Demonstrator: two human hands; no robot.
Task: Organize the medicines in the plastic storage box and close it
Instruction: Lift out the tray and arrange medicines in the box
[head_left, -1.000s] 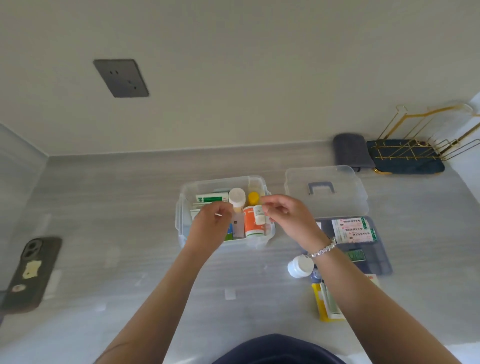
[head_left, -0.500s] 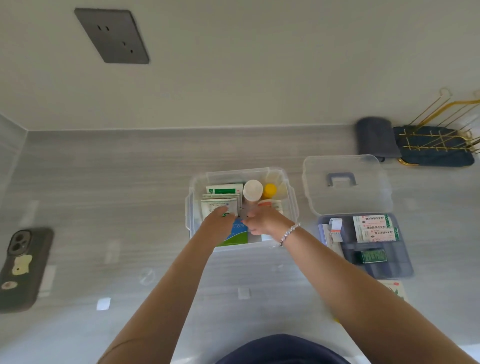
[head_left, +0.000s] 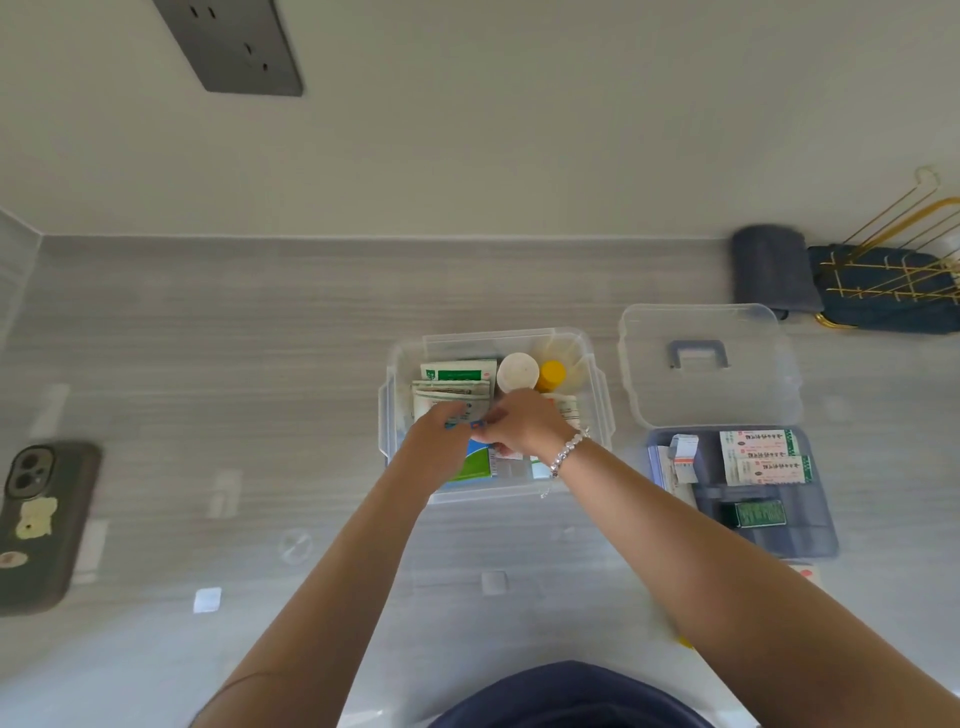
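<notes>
The clear plastic storage box (head_left: 598, 400) stands open in the middle of the grey counter. Inside it are green-and-white medicine packs (head_left: 457, 371), a white-capped bottle (head_left: 517, 371), a yellow-capped bottle (head_left: 550, 375) and a blue-green box (head_left: 475, 465). Both of my hands reach down into it. My left hand (head_left: 441, 434) rests on the white packs. My right hand (head_left: 524, 423), with a bead bracelet on the wrist, has its fingers curled down among the medicines, and what they grip is hidden. The clear lid (head_left: 748, 384) with a grey handle lies to the right.
A grey divider tray (head_left: 779, 535) with several medicine boxes lies in front of the lid. A phone (head_left: 41, 525) in a dark case lies at the left edge. At the back right are a grey cloth (head_left: 769, 270) and a gold wire rack (head_left: 893, 280).
Both hands have gone down from above the box into it. The small bottle that my right hand held is out of sight. The view has shifted left and down.
</notes>
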